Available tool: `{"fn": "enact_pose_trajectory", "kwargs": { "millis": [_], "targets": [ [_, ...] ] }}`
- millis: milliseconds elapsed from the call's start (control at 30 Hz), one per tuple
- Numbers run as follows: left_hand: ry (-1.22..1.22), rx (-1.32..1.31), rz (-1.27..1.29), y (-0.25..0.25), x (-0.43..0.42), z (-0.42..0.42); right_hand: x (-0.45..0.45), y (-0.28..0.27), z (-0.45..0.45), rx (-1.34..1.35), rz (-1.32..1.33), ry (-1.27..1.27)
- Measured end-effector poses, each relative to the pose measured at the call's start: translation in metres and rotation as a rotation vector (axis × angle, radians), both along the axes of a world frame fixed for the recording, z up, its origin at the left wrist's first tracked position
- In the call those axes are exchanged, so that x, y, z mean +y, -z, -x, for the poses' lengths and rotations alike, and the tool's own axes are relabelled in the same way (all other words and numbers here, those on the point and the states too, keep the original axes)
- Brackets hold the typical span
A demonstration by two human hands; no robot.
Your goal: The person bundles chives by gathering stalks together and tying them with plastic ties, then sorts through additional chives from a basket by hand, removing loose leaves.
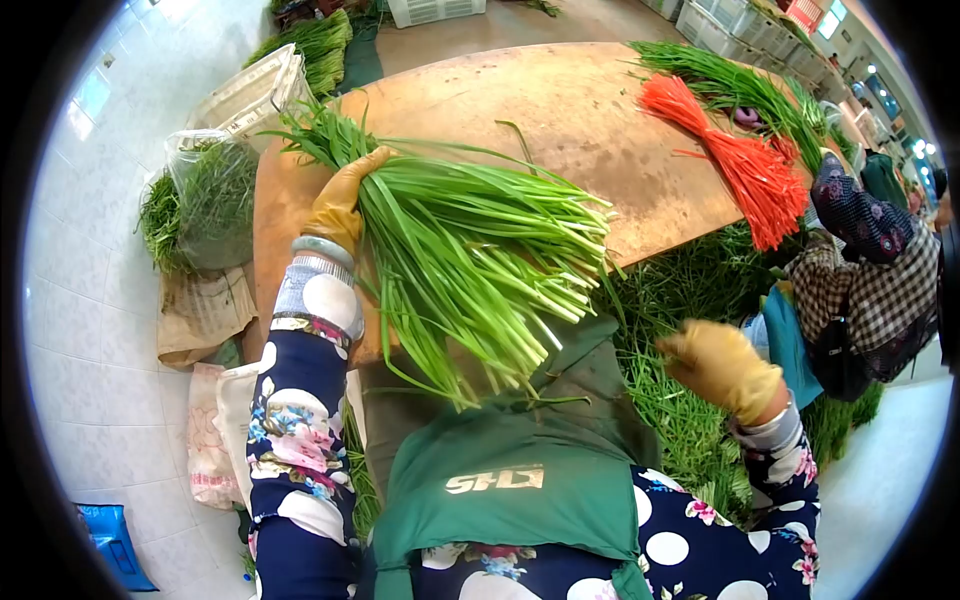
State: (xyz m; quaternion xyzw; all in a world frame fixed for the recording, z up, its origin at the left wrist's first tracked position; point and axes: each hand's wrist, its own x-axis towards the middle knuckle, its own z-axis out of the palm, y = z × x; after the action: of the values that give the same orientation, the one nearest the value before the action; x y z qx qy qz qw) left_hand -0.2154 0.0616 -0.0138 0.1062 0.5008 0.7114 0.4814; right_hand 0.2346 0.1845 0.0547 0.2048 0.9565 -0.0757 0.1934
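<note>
My left hand (pixel 345 200), in a yellow rubber glove, grips a large bunch of green garlic chives (pixel 450 230) near its leafy end. The bunch fans out over the near edge of the wooden table (pixel 500 95), its pale cut stems pointing right and toward my green apron (pixel 510 480). My right hand (pixel 725 370), gloved too, is off the table above a heap of loose greens (pixel 680 440). Its fingers are curled and slightly blurred; whatever they may hold is hidden. A single loose leaf lies beyond the bunch.
A bundle of red ties (pixel 730 160) lies at the table's right, beside more chives (pixel 740 85). Another person (pixel 860 280) in a checked garment is at the right. A white crate (pixel 255 95) and a plastic bag of greens (pixel 215 195) stand left. White crates (pixel 720 30) sit farther back.
</note>
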Motion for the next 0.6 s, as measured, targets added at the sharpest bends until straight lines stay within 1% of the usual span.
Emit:
{"fn": "enact_pose_trajectory", "kwargs": {
  "millis": [33,67,133,167,233,267,333,367,433,500,567,600],
  "targets": [
    [0.001,0.0,0.008,0.001,-0.001,-0.001,-0.005,-0.007,0.013,0.42,0.093,-0.035],
    [-0.023,-0.014,0.014,0.001,0.0,-0.001,-0.009,-0.017,0.033,0.635,0.16,-0.102],
    [-0.04,-0.016,0.02,0.0,0.002,-0.001,-0.021,-0.026,0.07,0.749,0.095,-0.23],
    [-0.027,-0.004,0.011,0.001,0.002,-0.001,-0.026,-0.022,0.088,0.757,0.096,-0.228],
    [-0.01,0.018,-0.006,0.003,0.0,0.001,-0.03,-0.004,0.122,0.448,-0.015,-0.038],
    [-0.004,-0.008,-0.015,0.003,0.0,0.001,-0.03,0.0,0.135,0.454,-0.012,-0.04],
    [-0.02,-0.012,-0.004,0.001,0.0,0.001,-0.031,0.01,0.153,0.375,0.068,0.073],
    [-0.031,-0.021,0.001,0.001,0.0,0.001,-0.031,0.021,0.156,0.375,0.074,0.074],
    [-0.031,-0.036,-0.015,0.002,0.0,0.001,-0.031,0.037,0.159,0.604,0.139,0.12],
    [-0.036,-0.021,-0.018,0.002,0.0,-0.001,-0.037,0.036,0.158,0.586,0.126,0.143],
    [-0.029,0.002,-0.01,-0.001,0.0,-0.005,-0.038,0.038,0.156,0.602,0.118,0.066],
    [-0.032,0.028,-0.001,-0.001,0.001,-0.006,-0.039,0.035,0.156,0.57,0.108,0.091]
  ]
}}
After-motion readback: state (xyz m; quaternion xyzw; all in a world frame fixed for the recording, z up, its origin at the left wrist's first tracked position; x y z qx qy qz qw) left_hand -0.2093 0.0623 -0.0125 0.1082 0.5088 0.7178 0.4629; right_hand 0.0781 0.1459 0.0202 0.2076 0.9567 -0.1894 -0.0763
